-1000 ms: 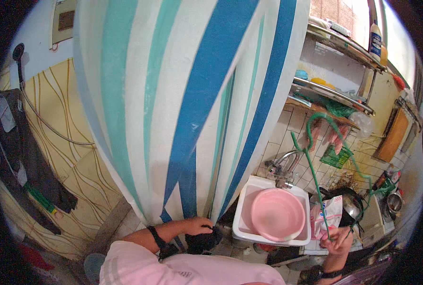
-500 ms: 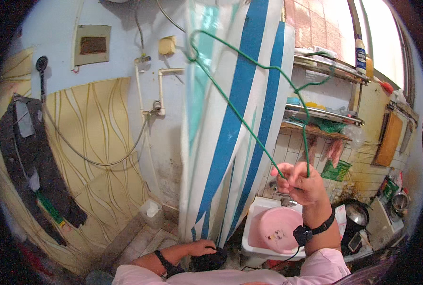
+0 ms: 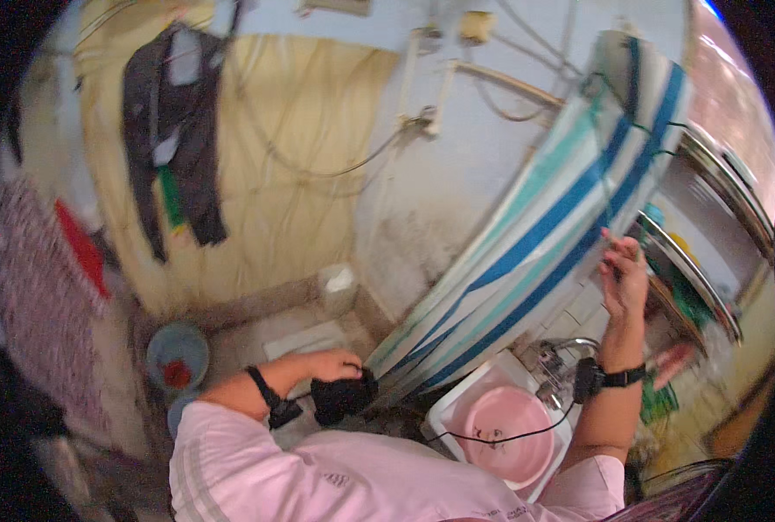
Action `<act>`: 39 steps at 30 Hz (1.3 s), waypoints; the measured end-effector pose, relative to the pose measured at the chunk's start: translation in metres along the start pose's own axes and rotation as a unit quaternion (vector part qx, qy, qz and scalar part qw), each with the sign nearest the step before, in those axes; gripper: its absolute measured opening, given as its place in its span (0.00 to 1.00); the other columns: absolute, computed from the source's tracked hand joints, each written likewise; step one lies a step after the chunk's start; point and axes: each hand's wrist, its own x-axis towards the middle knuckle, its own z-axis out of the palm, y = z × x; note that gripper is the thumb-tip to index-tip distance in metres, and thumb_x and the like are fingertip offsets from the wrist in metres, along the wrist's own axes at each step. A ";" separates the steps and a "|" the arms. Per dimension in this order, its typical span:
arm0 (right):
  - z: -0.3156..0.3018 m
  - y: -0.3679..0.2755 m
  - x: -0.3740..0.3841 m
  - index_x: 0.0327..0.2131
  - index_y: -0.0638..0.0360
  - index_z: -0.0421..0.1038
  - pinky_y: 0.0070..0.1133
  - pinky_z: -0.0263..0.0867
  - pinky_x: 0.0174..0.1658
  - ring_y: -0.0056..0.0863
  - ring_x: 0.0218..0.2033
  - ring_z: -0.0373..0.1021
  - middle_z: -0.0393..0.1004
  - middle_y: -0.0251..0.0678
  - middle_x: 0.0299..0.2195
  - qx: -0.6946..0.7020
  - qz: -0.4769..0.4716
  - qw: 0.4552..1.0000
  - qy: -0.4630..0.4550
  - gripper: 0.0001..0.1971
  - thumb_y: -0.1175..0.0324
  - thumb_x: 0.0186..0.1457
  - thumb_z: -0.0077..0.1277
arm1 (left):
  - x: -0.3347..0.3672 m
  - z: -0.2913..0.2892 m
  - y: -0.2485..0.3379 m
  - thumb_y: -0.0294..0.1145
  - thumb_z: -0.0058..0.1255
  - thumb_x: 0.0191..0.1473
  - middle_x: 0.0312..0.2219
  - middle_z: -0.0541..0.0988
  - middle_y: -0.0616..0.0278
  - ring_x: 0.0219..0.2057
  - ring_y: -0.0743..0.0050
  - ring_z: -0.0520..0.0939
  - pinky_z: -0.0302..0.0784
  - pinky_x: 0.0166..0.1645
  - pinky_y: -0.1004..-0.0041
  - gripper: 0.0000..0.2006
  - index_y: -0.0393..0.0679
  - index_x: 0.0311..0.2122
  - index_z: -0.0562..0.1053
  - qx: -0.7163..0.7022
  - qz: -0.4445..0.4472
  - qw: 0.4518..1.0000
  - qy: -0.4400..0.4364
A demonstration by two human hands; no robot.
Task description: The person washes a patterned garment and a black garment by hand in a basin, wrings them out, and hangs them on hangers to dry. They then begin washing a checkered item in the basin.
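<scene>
My right hand (image 3: pixel 624 261), raised at the right, is closed on a thin green wire clothes hanger. The hanger (image 3: pixel 609 187) reaches up and away from the fingers, in front of a curtain (image 3: pixel 527 252) with blue, white and turquoise stripes; motion blur hides part of its outline. Low and nearer the middle, my left hand (image 3: pixel 340 365) has its fingers bent over a dark, soft-looking bundle (image 3: pixel 344 396), probably black cloth. Its shape is hard to make out.
At right stands a white sink (image 3: pixel 444 409) with a pink basin (image 3: pixel 527 452) and a tap (image 3: pixel 557 374). Shelves (image 3: pixel 696 261) line the wall. Dark trousers (image 3: pixel 200 130) hang at left, above a blue bucket (image 3: pixel 179 348). A hose (image 3: pixel 318 172) loops along the wall.
The view has swung left and down, so the curtain and sink appear tilted, and the bucket shows. Both hands keep their holds; the hanger looks edge-on and blurred now.
</scene>
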 end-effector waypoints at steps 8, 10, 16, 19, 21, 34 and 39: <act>-0.003 0.103 -0.046 0.24 0.61 0.69 0.27 0.66 0.45 0.27 0.34 0.67 0.72 0.43 0.46 -0.240 -0.041 0.917 -0.316 0.06 0.73 0.53 0.50 | -0.055 0.004 0.000 0.45 0.49 0.54 0.34 0.78 0.48 0.38 0.55 0.77 0.70 0.45 0.61 0.19 0.37 0.39 0.74 -0.030 -0.102 0.970 0.218; 0.011 0.120 -0.063 0.26 0.64 0.72 0.28 0.65 0.48 0.30 0.38 0.68 0.73 0.42 0.45 -0.239 0.006 0.884 -0.402 0.03 0.76 0.50 0.48 | -0.068 0.005 0.010 0.45 0.49 0.54 0.34 0.78 0.47 0.39 0.54 0.77 0.70 0.46 0.61 0.19 0.36 0.38 0.74 -0.004 -0.132 0.953 0.272; 0.082 0.153 -0.082 0.36 0.62 0.75 0.28 0.61 0.53 0.37 0.49 0.67 0.72 0.42 0.43 -0.170 0.114 0.797 -0.568 0.17 0.83 0.36 0.51 | -0.134 0.001 0.038 0.43 0.50 0.53 0.32 0.79 0.51 0.36 0.59 0.78 0.71 0.43 0.64 0.18 0.36 0.38 0.75 -0.006 -0.274 0.834 0.479; 0.124 0.173 -0.095 0.39 0.63 0.73 0.27 0.57 0.55 0.35 0.50 0.65 0.71 0.40 0.43 -0.080 0.184 0.783 -0.588 0.19 0.79 0.37 0.51 | -0.178 -0.004 0.049 0.39 0.50 0.52 0.29 0.78 0.58 0.34 0.69 0.76 0.71 0.41 0.68 0.15 0.35 0.36 0.75 -0.089 -0.303 0.777 0.544; 0.155 0.180 -0.098 0.40 0.63 0.72 0.26 0.58 0.55 0.33 0.49 0.65 0.71 0.39 0.43 -0.093 0.204 0.753 -0.618 0.19 0.75 0.39 0.50 | -0.198 -0.010 0.058 0.37 0.50 0.53 0.25 0.76 0.58 0.29 0.70 0.74 0.69 0.35 0.69 0.14 0.34 0.32 0.74 -0.109 -0.261 0.726 0.627; 0.453 0.206 -0.186 0.64 0.50 0.47 0.29 0.58 0.54 0.30 0.51 0.62 0.63 0.37 0.51 -0.013 0.079 0.695 -0.714 0.37 0.80 0.50 0.48 | -0.343 -0.063 0.072 0.34 0.47 0.46 0.30 0.77 0.52 0.40 0.59 0.77 0.68 0.49 0.67 0.12 0.34 0.26 0.72 -0.295 0.030 0.639 0.710; 0.557 0.211 -0.237 0.65 0.55 0.44 0.29 0.45 0.64 0.36 0.63 0.50 0.54 0.45 0.62 0.040 0.068 0.679 -0.730 0.42 0.71 0.50 0.58 | -0.364 -0.084 0.088 0.37 0.44 0.45 0.32 0.77 0.45 0.44 0.51 0.76 0.64 0.54 0.60 0.14 0.34 0.24 0.71 -0.209 0.088 0.694 0.683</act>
